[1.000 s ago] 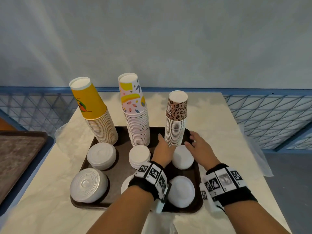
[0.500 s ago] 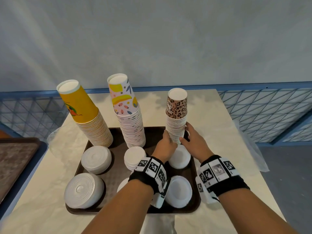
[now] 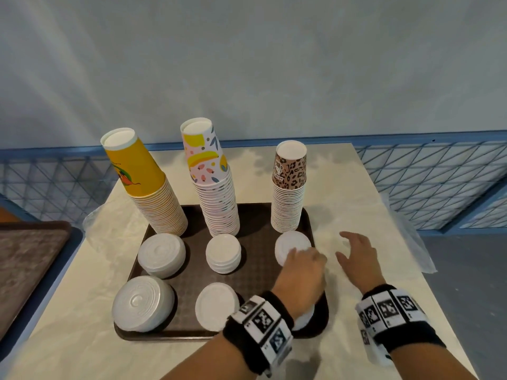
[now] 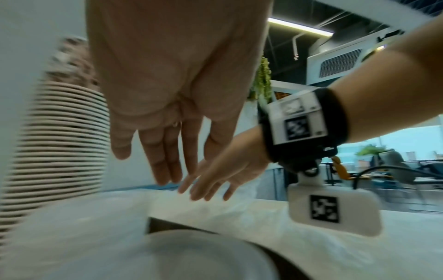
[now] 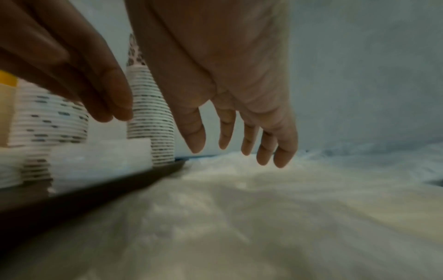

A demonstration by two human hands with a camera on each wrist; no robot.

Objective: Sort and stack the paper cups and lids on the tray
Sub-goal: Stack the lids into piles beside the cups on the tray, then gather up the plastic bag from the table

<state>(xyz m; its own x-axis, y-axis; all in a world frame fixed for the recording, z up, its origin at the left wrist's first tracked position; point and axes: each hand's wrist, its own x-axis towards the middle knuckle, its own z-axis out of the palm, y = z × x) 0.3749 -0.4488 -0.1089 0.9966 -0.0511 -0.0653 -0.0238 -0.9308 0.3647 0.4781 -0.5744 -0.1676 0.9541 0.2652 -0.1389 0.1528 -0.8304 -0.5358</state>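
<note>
Three upside-down cup stacks stand at the back of the dark brown tray (image 3: 260, 223): yellow (image 3: 148, 187), floral (image 3: 214, 182) and leopard-print (image 3: 289, 187). In front of them sit white lid stacks (image 3: 162, 255), (image 3: 223, 253), (image 3: 292, 242), and nearer ones (image 3: 142, 307), (image 3: 216, 305); another is mostly hidden under my left wrist. My left hand (image 3: 304, 259) hovers over the right-hand lids with straight, relaxed fingers (image 4: 158, 161), holding nothing. My right hand (image 3: 351, 245) hangs open over the table just right of the tray, fingers spread (image 5: 239, 144).
The tray lies on a pale marble-look table (image 3: 356, 204) with bare surface to its right. Clear plastic wrap (image 3: 411, 242) hangs off the right edge. A second brown tray (image 3: 27, 256) sits at the far left. A blue mesh fence (image 3: 425, 174) runs behind.
Both hands have let go of the base of the leopard stack and drawn back. The left now hovers over the lids; the right has moved off the tray to the right.
</note>
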